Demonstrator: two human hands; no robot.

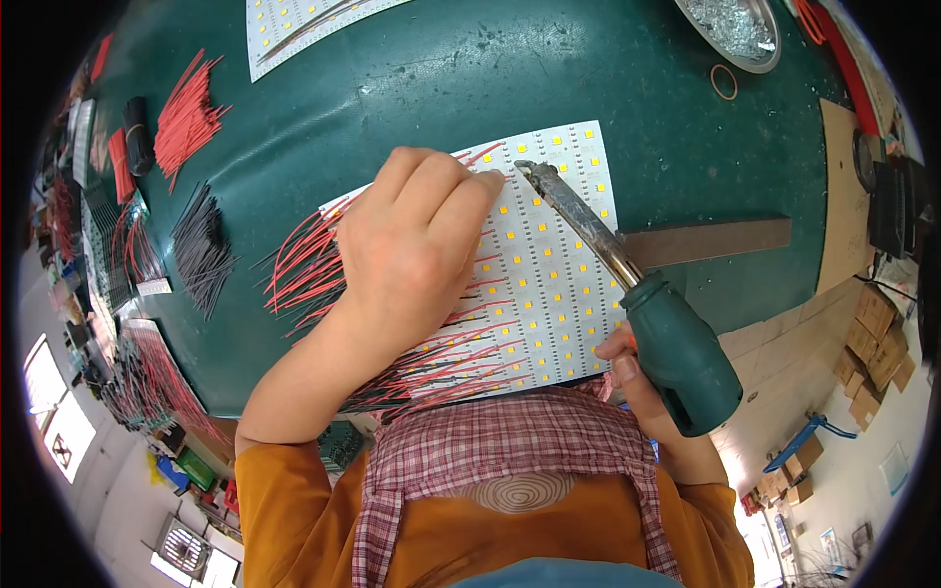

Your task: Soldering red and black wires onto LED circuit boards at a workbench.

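A white LED panel (573, 235) with rows of yellow chips lies on the green table. Many red and black wires (304, 265) are attached along its strips and trail to the left. My left hand (417, 230) rests over the panel's upper left part, fingers pinched; a red wire end seems to poke out at the fingertips, mostly hidden. My right hand (637, 377), partly behind the green handle, grips a soldering iron (681, 353). The iron slants up and left, its dark tip near the panel's upper rows, just right of my left fingertips.
Bundles of loose red wires (189, 122) and black wires (204, 250) lie at the left. Another wired panel (162, 367) sits at the left edge. A brown bar (711, 242) lies right of the panel. Far off are a metal dish (735, 29) and another LED panel (314, 24).
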